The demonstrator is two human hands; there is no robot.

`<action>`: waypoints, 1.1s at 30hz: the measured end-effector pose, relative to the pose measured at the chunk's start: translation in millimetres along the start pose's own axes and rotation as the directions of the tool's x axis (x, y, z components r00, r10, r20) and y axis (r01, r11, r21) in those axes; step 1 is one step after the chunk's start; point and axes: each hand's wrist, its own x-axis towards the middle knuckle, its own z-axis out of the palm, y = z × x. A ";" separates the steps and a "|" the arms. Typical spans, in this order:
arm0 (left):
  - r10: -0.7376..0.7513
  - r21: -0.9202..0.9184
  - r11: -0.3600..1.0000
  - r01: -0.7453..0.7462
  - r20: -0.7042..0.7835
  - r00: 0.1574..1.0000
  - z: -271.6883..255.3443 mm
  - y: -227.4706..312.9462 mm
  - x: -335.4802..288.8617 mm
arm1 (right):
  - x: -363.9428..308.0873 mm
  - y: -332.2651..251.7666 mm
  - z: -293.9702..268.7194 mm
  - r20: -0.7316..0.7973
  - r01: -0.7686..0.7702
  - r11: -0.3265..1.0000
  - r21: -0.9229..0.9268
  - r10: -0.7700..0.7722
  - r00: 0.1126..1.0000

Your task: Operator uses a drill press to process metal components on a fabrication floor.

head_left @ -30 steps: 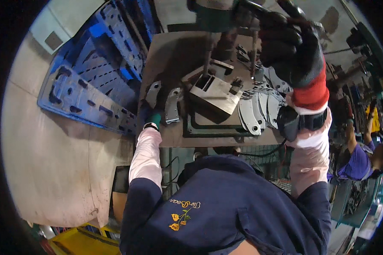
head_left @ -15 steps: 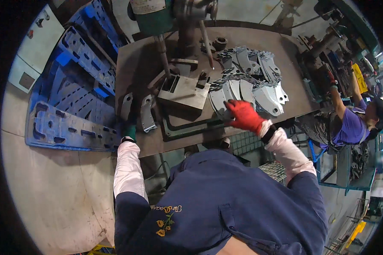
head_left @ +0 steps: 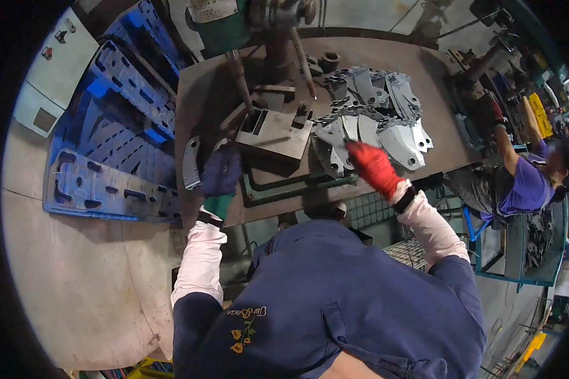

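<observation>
My right hand (head_left: 378, 170), in a red glove, is closed at the near edge of the pile of flat grey metal plates (head_left: 395, 142). Its fingertips pinch the end of a curved metal plate (head_left: 332, 134), which lies tilted over others. My left hand (head_left: 221, 174) wears a dark blue glove with a green cuff; motion blurs its fingers. It covers most of a second curved plate, whose tip shows beyond the glove. Left of that hand lies a loose curved plate (head_left: 191, 164). Between my hands stands a steel block fixture (head_left: 275, 140).
A green machine head (head_left: 215, 25) with rods hangs above the fixture. Blue plastic pallets (head_left: 114, 189) stand left of the brown table (head_left: 439, 95). A metal ring (head_left: 329, 61) sits behind the pile. At right, a person in purple (head_left: 518, 183) works at another machine.
My left hand has moved right and up from beside the left loose plate onto the other one. My right hand has shifted slightly right, and a plate under its fingers has turned.
</observation>
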 end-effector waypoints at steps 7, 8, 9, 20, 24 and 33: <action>0.292 -0.721 0.639 -0.268 -0.095 0.952 2.7 86.5 -16.6 | 36.4 -2.8 -64.3 0.034 -0.335 0.644 0.687 0.432 0.901; 0.284 -0.719 0.641 -0.268 -0.102 0.953 6.0 94.9 -18.6 | 40.8 0.0 -64.7 0.033 -0.327 0.648 0.688 0.422 0.906; 0.290 -0.758 0.606 -0.242 -0.074 0.954 9.5 102.8 -19.8 | 44.1 5.8 -66.8 0.093 -0.327 0.592 0.737 0.390 0.916; 0.372 -0.915 0.303 0.266 0.371 0.851 -6.1 67.9 -52.3 | 119.4 -37.9 -63.7 0.293 -0.268 0.594 0.758 0.057 0.955; 0.311 -0.991 0.019 0.134 0.134 0.941 20.9 39.9 -58.0 | 164.8 -53.6 -97.6 -0.022 0.063 0.453 0.889 -0.095 0.995; -0.206 -0.810 -0.444 0.383 0.508 0.836 52.3 41.9 -23.1 | 197.5 -116.3 -185.7 0.018 -0.163 -0.428 0.889 -0.323 0.946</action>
